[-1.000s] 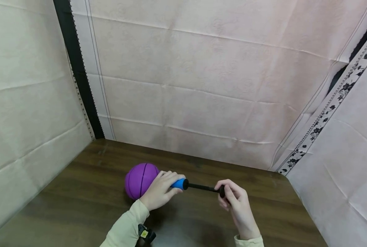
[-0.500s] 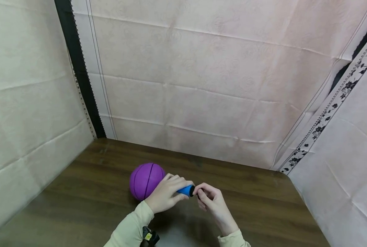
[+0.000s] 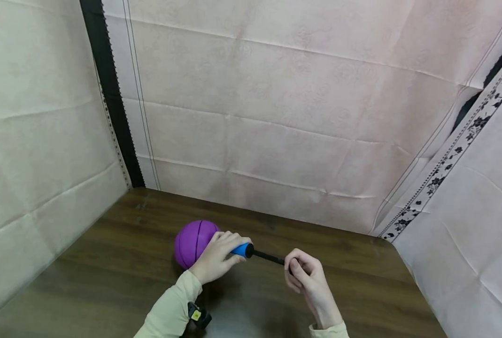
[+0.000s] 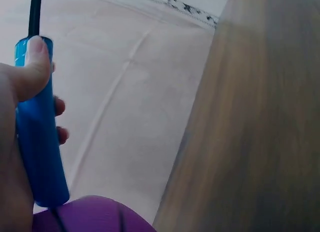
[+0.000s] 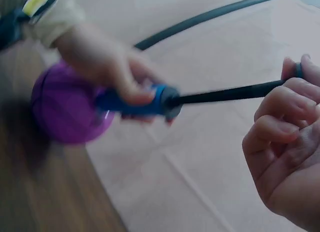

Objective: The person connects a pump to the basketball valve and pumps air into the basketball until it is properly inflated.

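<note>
A blue hand pump is gripped round its barrel by my left hand, thumb along the near side in the left wrist view. Its far end meets a purple ball with black lines, which sits on the table left of that hand. From the barrel's right end a black pump rod sticks out. My right hand holds the handle at the rod's outer end between curled fingers and thumb, and mostly hides it. Whether a needle joins pump and ball cannot be made out.
The brown wooden table carries the ball. Pale cloth walls enclose it at the back and both sides. A black device with a yellow mark is strapped at my left wrist.
Half a second ago the rod was pushed in, with my right hand against the barrel. Now my right hand has drawn right and the rod is out again. The ball has shifted slightly left.
</note>
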A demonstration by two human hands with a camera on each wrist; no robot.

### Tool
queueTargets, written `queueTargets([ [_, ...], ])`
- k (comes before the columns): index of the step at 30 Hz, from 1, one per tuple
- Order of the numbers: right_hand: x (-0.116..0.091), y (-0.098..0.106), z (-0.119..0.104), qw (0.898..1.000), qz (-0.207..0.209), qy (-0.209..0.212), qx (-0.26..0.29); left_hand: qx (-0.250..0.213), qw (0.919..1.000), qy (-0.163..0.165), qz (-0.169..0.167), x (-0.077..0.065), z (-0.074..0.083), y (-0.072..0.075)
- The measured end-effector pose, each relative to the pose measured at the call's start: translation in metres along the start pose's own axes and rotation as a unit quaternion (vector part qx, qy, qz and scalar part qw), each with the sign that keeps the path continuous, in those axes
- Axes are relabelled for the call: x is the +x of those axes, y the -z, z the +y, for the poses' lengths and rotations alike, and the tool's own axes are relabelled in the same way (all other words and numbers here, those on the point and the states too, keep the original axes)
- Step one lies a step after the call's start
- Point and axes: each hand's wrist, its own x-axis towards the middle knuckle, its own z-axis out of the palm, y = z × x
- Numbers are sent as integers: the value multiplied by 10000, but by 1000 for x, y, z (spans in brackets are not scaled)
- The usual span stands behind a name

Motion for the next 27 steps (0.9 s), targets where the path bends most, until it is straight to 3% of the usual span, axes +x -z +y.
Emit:
queueTargets([
  [7,7,-12,38,9977,217,-633,46,82,9998,-185,-68,4,14,-4],
  [10,8,-19,40,9940,389,-1018,-132,-43,9994,-307,-160,3,18,-4],
  [13,6,-20,28,9913,428,-1186,-369,-151,9991,-335,-221,2,16,-3],
  [15,4,-17,15,9916,446,-1124,-468,-212,9993,-255,-180,2,13,-2],
  [20,-1,-8,-15,9982,283,-271,-462,-397,9992,-2,-16,2,10,3],
  [23,0,-9,-14,9985,344,-45,-435,-405,9991,-5,-108,4,14,4],
  [27,8,-17,8,9960,628,-328,-543,-339,9990,-57,-268,7,21,1],
])
